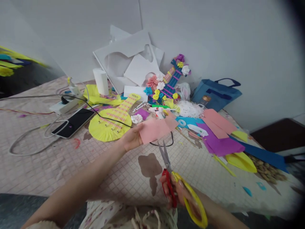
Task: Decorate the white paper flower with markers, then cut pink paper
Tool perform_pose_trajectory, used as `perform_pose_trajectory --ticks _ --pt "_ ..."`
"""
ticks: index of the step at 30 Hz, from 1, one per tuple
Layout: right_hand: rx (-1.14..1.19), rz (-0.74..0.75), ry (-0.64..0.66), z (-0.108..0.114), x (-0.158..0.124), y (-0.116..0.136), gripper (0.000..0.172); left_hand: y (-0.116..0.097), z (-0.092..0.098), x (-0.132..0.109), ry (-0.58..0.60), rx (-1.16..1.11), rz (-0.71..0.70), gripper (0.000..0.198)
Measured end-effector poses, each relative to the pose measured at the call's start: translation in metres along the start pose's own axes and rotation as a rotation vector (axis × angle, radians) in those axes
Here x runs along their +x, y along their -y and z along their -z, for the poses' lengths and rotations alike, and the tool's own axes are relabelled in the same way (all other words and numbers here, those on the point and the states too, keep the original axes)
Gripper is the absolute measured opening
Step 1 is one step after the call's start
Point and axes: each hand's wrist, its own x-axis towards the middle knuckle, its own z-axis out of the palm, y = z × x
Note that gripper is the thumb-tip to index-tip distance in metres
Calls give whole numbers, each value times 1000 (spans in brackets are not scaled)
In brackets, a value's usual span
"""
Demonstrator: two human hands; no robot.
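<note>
My left hand pinches the left end of a pink sheet of paper, held a little above the table. In my right hand is a pair of scissors with one red and one yellow handle. Their blades are parted slightly and point up at the lower edge of the paper. Behind my left hand lies a yellow paper guitar with pink strips along its neck. A black cable runs across it.
A phone and a power strip with cables lie left. A decorated blue paper guitar leans at the back beside white board scraps. Purple paper, white shreds and a blue bag are right.
</note>
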Motion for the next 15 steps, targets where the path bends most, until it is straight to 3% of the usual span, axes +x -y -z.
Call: perform_pose_trajectory --ticks 2,6,10,15 --pt "-5 -67 15 -4 -3 8 32 -3 -5 -1 4 -27 6 37" --pt "-132 -52 -9 -10 -4 27 39 -7 -10 -1 43 -86 26 37" --pt "-151 -71 -35 -15 1 36 47 -6 -4 1 138 -132 25 42" --pt "-122 -69 -60 -22 11 41 53 -5 3 1 147 -171 42 45"
